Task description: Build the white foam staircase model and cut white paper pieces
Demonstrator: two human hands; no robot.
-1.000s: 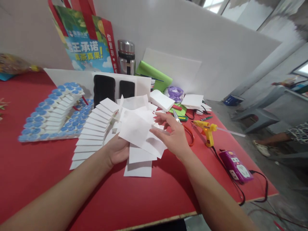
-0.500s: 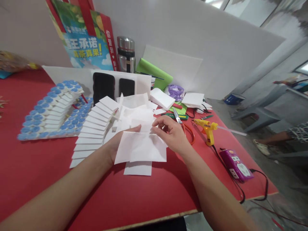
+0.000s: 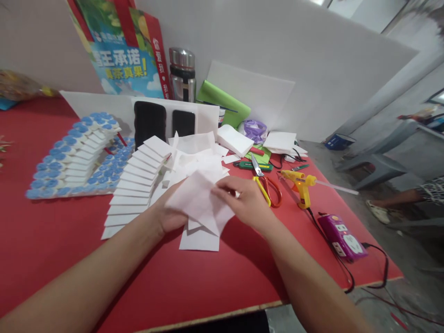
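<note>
A thin white paper sheet [image 3: 197, 199] is raised above the red table and tilted, one corner pointing down. My right hand [image 3: 243, 196] pinches its right-hand edge between thumb and fingertips. From the left, my left hand [image 3: 172, 217] holds the sheet from behind; the paper hides most of its fingers. Below, another white paper piece [image 3: 200, 242] lies on the table, partly covered. Just beyond the hands, more white sheets [image 3: 194, 143] overlap in a loose pile. Left of them stands a curved, stepped row of white cards [image 3: 130, 196].
On the left sits a blue-and-white stepped model [image 3: 55, 178]. To the right lie scissors [image 3: 265, 185], a green cutter [image 3: 248, 165], a yellow glue gun [image 3: 301, 185] and a purple power socket [image 3: 342, 238]. Phones [image 3: 150, 122], a steel flask [image 3: 182, 74] and a printed bag [image 3: 121, 60] stand behind.
The held sheet has turned, from lying nearly square to a diagonal tilt. My left fingers have gone behind it, and my right hand has moved slightly down with its edge.
</note>
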